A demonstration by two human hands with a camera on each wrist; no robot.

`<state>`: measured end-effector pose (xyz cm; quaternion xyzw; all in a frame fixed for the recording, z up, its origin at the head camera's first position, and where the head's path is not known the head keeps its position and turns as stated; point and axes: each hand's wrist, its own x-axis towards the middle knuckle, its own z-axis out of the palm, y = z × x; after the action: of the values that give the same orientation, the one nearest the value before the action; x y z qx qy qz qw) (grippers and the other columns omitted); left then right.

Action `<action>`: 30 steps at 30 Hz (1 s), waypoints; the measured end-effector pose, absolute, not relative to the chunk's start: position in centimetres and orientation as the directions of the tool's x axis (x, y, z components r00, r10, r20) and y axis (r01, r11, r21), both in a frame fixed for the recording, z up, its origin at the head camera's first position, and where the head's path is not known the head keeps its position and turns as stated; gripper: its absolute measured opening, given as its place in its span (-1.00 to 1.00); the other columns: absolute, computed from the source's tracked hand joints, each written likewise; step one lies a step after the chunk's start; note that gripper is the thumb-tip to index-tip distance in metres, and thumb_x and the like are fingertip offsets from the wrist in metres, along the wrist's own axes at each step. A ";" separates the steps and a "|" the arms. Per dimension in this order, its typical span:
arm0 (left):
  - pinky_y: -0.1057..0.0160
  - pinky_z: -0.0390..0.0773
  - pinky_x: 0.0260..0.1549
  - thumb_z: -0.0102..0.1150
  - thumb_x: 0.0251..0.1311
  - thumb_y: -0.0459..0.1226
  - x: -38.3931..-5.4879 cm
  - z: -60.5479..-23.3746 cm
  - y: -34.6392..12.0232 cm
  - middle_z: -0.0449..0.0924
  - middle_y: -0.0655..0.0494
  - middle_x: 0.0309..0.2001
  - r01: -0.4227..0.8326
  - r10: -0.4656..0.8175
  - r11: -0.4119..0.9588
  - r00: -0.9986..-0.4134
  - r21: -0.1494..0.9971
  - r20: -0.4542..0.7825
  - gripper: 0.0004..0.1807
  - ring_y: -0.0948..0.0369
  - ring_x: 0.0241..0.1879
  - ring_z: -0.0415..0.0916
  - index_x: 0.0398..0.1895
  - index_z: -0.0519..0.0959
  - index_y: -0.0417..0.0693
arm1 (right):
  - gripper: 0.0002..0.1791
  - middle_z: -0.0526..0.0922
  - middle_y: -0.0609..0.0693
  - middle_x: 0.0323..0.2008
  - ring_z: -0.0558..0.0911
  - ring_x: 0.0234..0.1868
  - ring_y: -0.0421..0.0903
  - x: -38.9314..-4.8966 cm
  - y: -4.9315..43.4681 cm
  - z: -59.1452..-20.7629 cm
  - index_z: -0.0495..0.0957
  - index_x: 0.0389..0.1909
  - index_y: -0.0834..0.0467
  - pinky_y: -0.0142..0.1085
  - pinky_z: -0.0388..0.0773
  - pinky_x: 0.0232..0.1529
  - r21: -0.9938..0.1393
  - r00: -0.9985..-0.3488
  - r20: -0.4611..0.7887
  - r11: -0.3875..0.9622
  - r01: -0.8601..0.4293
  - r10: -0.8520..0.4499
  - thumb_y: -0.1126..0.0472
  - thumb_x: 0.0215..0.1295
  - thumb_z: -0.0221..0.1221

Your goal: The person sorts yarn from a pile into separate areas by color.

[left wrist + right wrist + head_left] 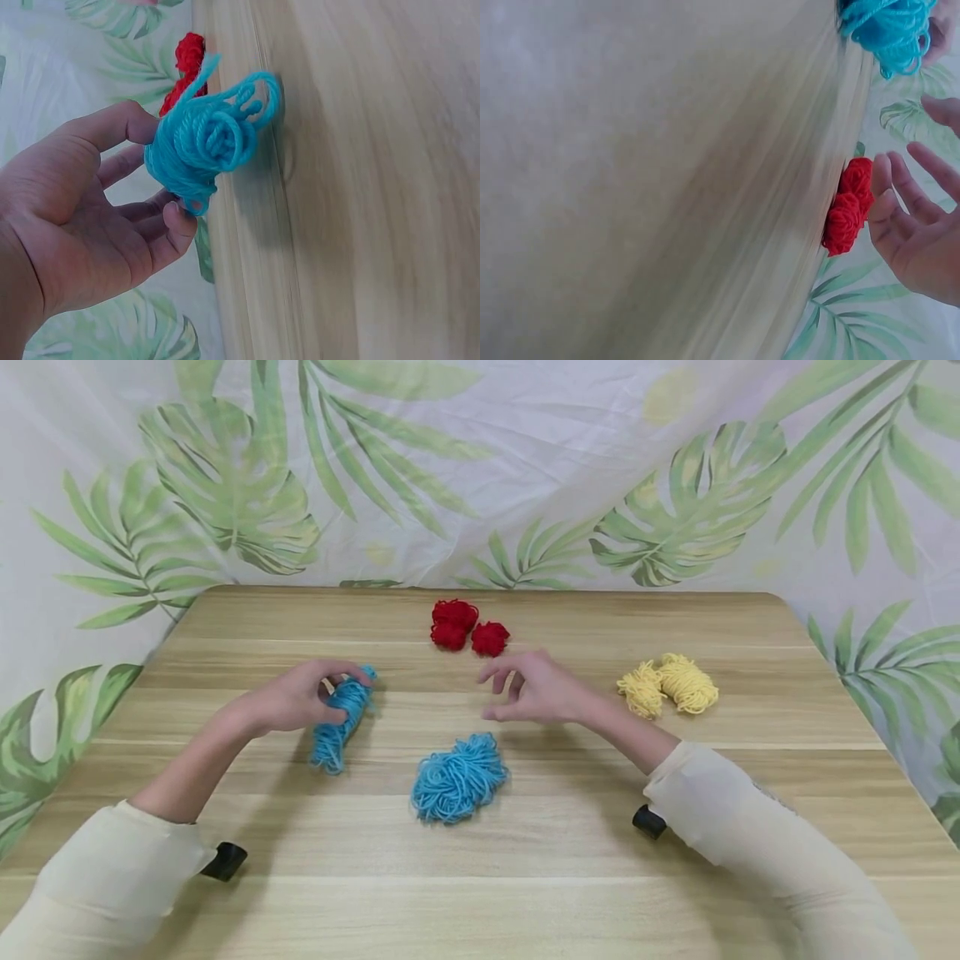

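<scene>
My left hand (296, 695) grips a long blue yarn bundle (341, 722) between thumb and fingers, left of the table's middle. In the left wrist view the wound end of this blue bundle (217, 142) faces the camera, with loose loops sticking out. My right hand (536, 689) hovers over the table with loosely bent fingers and nothing in them. A second, wider blue yarn bundle (459, 778) lies on the table, nearer the front than the right hand. The right wrist view shows the right palm (922, 240) and spread fingers.
Red yarn bundles (453, 625) lie together near the back edge of the wooden table (525, 893). Yellow yarn (688, 683) sits at the right, beyond the right forearm. A leaf-patterned cloth (525, 460) hangs behind the table.
</scene>
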<state>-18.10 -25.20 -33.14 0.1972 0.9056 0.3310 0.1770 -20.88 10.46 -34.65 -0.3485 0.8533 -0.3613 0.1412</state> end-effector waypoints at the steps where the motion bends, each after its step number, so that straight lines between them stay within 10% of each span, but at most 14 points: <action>1: 0.25 0.51 -0.36 0.30 0.21 -0.51 -18.1 -33.1 -25.4 0.51 -0.12 -0.06 0.238 0.471 0.704 -0.862 0.669 -0.189 -0.51 0.04 -0.19 0.39 0.24 0.55 -0.31 | -0.50 0.70 0.19 -0.15 0.67 -0.37 -0.11 -20.7 10.4 -34.7 0.64 0.14 0.28 -0.29 0.65 -0.25 -0.718 -0.705 0.009 0.486 -0.498 -0.709 0.20 0.21 0.48; 13: 0.27 0.49 -0.45 0.26 0.24 -0.54 -18.0 -33.3 -28.0 0.48 -0.22 -0.05 0.212 0.433 0.715 -0.882 0.667 -0.184 -0.50 0.09 -0.30 0.39 0.28 0.52 -0.33 | -0.40 0.71 0.11 0.02 0.70 -0.12 -0.02 -18.5 10.1 -34.5 0.64 0.19 0.21 -0.05 0.66 0.00 -0.741 -0.588 -0.055 0.428 -0.518 -0.807 0.06 0.17 0.52; 30: 0.24 0.55 -0.35 0.26 0.26 -0.55 -18.5 -33.4 -32.0 0.47 -0.36 0.12 0.142 0.346 0.769 -0.913 0.624 -0.218 -0.47 -0.15 0.03 0.41 0.32 0.48 -0.37 | -0.32 0.68 0.00 0.17 0.59 0.19 -0.13 -17.5 8.7 -35.0 0.62 0.21 0.22 -0.31 0.50 0.26 -0.695 -0.408 -0.068 0.337 -0.635 -0.910 0.06 0.09 0.58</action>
<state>-18.51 -31.98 -33.44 0.1317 0.9263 0.3135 0.1621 -17.47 8.75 -35.04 -0.4927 0.7843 -0.2982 0.2306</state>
